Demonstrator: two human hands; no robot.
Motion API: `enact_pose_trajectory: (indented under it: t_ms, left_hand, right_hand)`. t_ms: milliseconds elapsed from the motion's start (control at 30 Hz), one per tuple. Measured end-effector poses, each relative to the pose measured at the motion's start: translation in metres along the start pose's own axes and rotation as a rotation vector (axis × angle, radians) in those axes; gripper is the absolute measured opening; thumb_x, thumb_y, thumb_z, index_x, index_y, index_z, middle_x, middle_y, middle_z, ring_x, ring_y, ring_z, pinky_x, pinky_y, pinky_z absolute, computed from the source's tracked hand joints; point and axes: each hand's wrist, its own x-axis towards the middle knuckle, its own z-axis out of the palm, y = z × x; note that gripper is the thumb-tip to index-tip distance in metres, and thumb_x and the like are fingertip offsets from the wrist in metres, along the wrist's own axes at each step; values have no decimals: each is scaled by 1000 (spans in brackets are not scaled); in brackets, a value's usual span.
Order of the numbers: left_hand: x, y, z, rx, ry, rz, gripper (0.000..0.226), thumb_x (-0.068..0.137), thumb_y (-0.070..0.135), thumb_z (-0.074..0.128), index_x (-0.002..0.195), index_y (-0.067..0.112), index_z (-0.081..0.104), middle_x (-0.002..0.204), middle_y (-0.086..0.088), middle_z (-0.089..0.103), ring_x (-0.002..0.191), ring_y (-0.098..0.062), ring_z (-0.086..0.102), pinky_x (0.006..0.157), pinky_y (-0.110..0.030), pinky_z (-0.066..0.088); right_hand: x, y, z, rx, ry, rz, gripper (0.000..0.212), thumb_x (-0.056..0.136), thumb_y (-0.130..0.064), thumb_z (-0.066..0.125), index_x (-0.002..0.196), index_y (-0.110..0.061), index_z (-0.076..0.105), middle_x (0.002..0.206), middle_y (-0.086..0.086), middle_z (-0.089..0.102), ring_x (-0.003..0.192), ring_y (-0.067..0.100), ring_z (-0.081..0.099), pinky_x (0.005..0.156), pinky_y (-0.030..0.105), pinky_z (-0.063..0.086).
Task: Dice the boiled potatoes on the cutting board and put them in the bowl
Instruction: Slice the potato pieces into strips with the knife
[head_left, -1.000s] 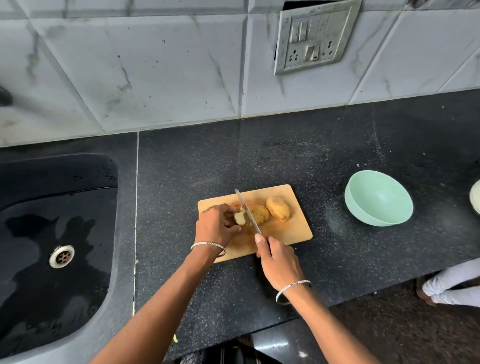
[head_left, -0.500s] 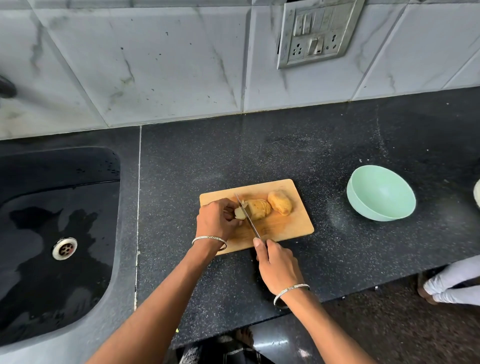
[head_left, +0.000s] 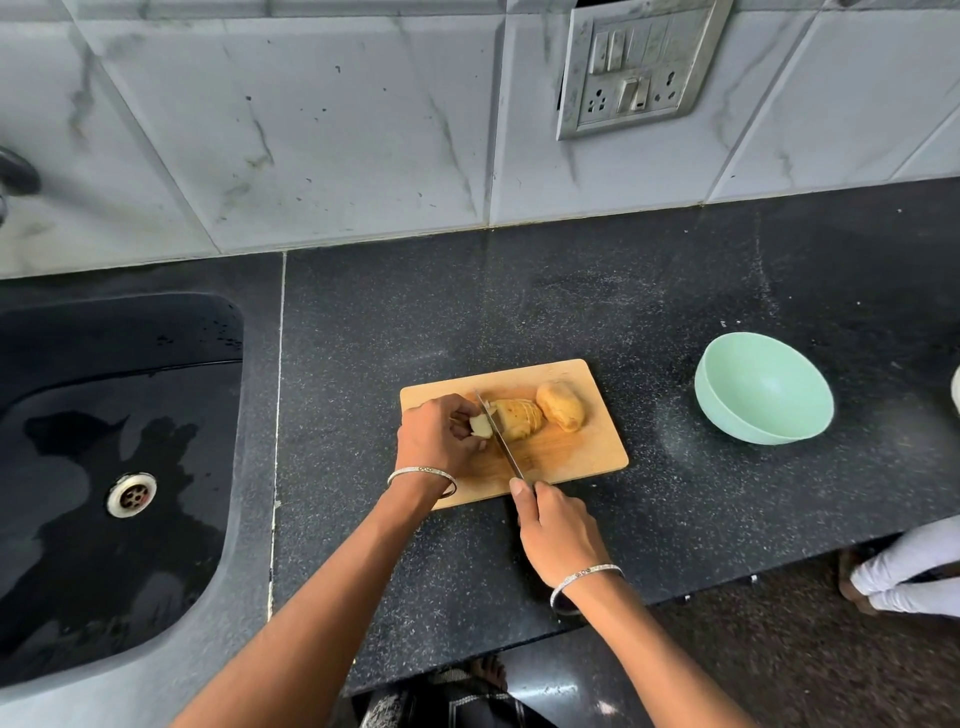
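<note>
A wooden cutting board (head_left: 576, 452) lies on the black counter. On it a boiled potato (head_left: 517, 418) is cut into several slices that still lean together, and a whole potato (head_left: 562, 406) lies just to its right. My left hand (head_left: 436, 439) holds the uncut left end of the sliced potato (head_left: 480, 426). My right hand (head_left: 558, 535) grips a knife (head_left: 498, 436) by its handle, forefinger along the spine. The blade stands down in the potato, right beside my left fingers. A pale green bowl (head_left: 763, 387), with nothing in it, sits to the right of the board.
A black sink (head_left: 109, 467) with a steel drain lies at the left. A tiled wall with a switch plate (head_left: 636, 65) stands behind the counter. Another person's white-clad legs (head_left: 909, 571) show below the counter at the right. A white rim (head_left: 956, 387) peeks in at the right edge.
The knife has come down from a raised tilt and shifted left along the potato toward my left fingers. More slices now stand to the right of the blade.
</note>
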Motion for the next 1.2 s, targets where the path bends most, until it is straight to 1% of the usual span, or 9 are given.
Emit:
enact_pose_trajectory:
  t_ms: [167, 300, 433, 533, 600, 700, 867, 1033, 1200]
  left_hand:
    - [-1, 0, -1, -25, 12, -22, 35, 63, 9, 87, 94, 21, 74, 79, 6, 71, 72, -8, 67, 76, -24, 55]
    - [-2, 2, 0, -53, 10, -30, 36, 64, 8, 87, 94, 22, 73, 78, 8, 68, 70, -5, 64, 66, -8, 48]
    - [-3, 2, 0, -48, 14, -27, 36, 64, 9, 87, 94, 22, 72, 80, 7, 69, 69, -5, 63, 67, -10, 49]
    - [-4, 2, -1, -77, 16, -32, 35, 64, 7, 86, 94, 20, 73, 79, 7, 68, 64, -1, 59, 61, -2, 44]
    - [-4, 2, -1, -90, 16, -26, 37, 63, 6, 87, 94, 21, 73, 79, 8, 68, 65, -1, 60, 62, -4, 46]
    - [-6, 2, -1, -99, 17, -22, 40, 61, 5, 88, 94, 21, 72, 81, 7, 69, 70, -7, 64, 70, -16, 54]
    - [-6, -1, 1, -134, 27, -43, 37, 63, 5, 87, 94, 20, 70, 81, 8, 68, 70, -5, 64, 73, -19, 54]
    - [-6, -1, 2, -130, 37, -59, 35, 65, 6, 86, 95, 17, 72, 81, 9, 68, 72, -5, 65, 77, -21, 54]
    - [-4, -4, 4, -133, 56, -85, 36, 64, 7, 88, 97, 13, 74, 84, 1, 72, 73, -8, 65, 81, -24, 55]
  right_hand:
    - [5, -3, 1, 38, -32, -9, 53, 103, -50, 24, 94, -13, 61, 96, 11, 68, 95, 34, 61, 79, 39, 44]
    - [3, 0, 1, 47, 27, 15, 54, 103, -51, 22, 94, -14, 60, 95, 8, 67, 94, 32, 61, 77, 38, 43]
    - [2, -1, 5, 27, -7, 19, 53, 102, -52, 22, 94, -16, 59, 96, 9, 67, 94, 33, 61, 76, 38, 41]
    - [2, -2, 5, 29, 4, 15, 53, 102, -53, 21, 94, -16, 58, 96, 9, 66, 93, 32, 61, 74, 37, 40]
    - [0, -2, 1, 39, 44, 2, 53, 103, -52, 22, 93, -15, 59, 96, 7, 67, 92, 31, 61, 75, 38, 42]
    - [-2, -4, -1, 42, 46, -22, 53, 102, -53, 21, 93, -16, 59, 93, 5, 67, 91, 30, 62, 79, 39, 45]
    - [-2, -8, 4, 50, 21, -6, 53, 101, -56, 20, 94, -19, 58, 95, 6, 68, 93, 32, 62, 80, 41, 46]
    - [-5, -9, 3, 56, 25, 5, 52, 101, -56, 21, 92, -20, 57, 91, 7, 66, 88, 32, 62, 78, 41, 48]
    - [-8, -12, 0, 49, 6, -1, 51, 102, -55, 20, 88, -20, 54, 87, 7, 64, 85, 31, 61, 76, 40, 47]
